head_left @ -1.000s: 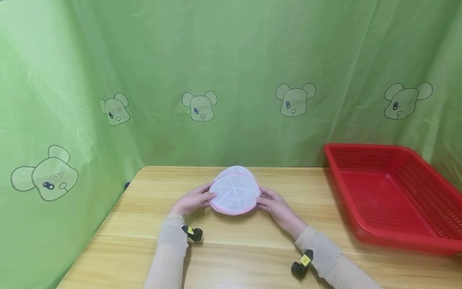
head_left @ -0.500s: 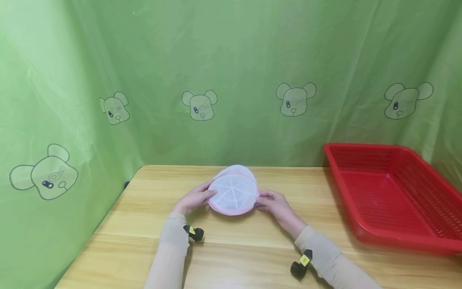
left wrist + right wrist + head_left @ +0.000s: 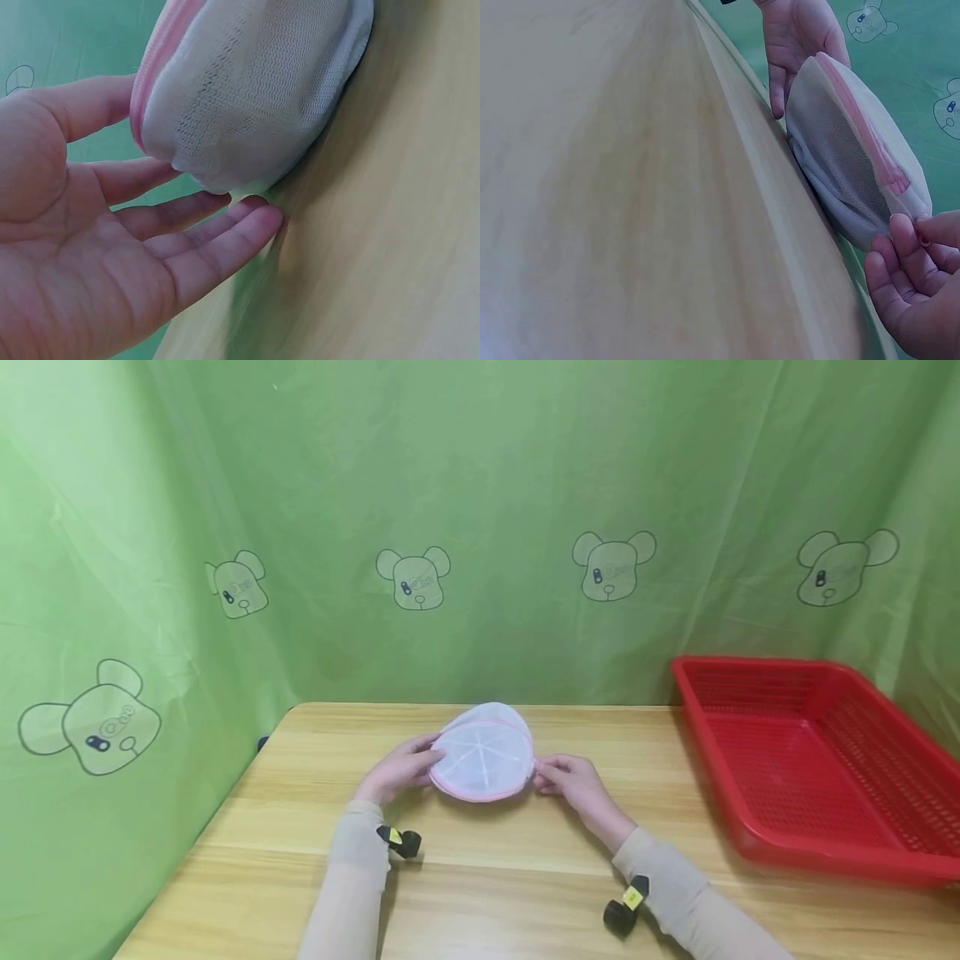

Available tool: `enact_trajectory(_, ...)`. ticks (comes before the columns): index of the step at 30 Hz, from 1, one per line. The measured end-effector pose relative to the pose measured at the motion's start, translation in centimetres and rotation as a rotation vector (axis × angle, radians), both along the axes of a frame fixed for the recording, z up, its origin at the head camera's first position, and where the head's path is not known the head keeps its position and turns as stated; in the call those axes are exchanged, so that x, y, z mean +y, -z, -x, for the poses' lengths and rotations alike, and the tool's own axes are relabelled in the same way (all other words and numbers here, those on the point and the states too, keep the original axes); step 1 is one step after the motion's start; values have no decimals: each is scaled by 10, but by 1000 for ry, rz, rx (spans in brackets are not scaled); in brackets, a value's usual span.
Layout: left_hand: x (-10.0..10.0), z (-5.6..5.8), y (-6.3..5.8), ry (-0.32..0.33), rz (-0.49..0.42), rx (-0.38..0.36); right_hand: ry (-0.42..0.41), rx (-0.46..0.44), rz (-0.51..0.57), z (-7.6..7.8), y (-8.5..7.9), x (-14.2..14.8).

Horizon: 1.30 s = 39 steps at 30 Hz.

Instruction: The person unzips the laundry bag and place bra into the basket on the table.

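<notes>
A round white mesh laundry bag [image 3: 483, 762] with a pink zipper [image 3: 866, 135] round its side is held tilted over the table. My left hand [image 3: 401, 768] grips its left edge, thumb on the upper rim; in the left wrist view, the other fingers [image 3: 217, 255] are stretched beneath the bag's underside. At the right edge, my right hand [image 3: 577, 785] pinches the bag by the zipper's end. The right wrist view shows its thumb and forefinger closed there, mostly hiding what lies between them. Pale seams cross the bag's top like spokes.
A large red plastic basket [image 3: 738, 785] with perforated walls stands at the table's right side. The wooden table [image 3: 487, 893] meets a green curtain [image 3: 510, 643] with bear heads at the back and left. A small black camera is strapped to each wrist.
The bag has shifted slightly left and up, its top tilting a little. My right fingers have moved from lying along the bag's right edge to pinching near the zipper's end.
</notes>
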State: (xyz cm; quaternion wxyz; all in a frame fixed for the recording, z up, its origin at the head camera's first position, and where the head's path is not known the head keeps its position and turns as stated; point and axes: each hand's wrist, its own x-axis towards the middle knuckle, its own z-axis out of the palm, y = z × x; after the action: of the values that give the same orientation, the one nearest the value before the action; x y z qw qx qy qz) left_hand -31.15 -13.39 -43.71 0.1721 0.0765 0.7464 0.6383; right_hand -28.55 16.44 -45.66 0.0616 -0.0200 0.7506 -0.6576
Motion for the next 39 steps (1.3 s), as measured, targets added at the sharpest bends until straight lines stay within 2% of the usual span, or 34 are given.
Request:
enact_trajectory(10, -7, -1, -1, -82, -2, -7, -20, 5, -13, -1, 0, -2)
enact_trajectory(16, -7, -4, -4, -173, -31, -26, -12, 8, -1, -1, -1, -2)
enact_trajectory(20, -4, -8, -5, -250, -85, -61, 14, -1, 0, 0, -2, -3)
enact_trajectory(25, 5, -19, -1, -341, -210, -141, 12, -11, -7, 0, -1, -4)
enact_trajectory(29, 17, -33, 5, -354, -287, -179, 10, -20, -6, 0, 0, -4)
enact_trajectory(33, 30, -47, 12, -331, -379, -206, -7, -25, -6, -1, 1, -5)
enact_trajectory(37, 42, -57, 16, -300, -485, -218, -22, -8, -15, -1, 2, -5)
enact_trajectory(39, 47, -59, 18, -286, -510, -214, -25, -1, -21, -2, 3, -4)
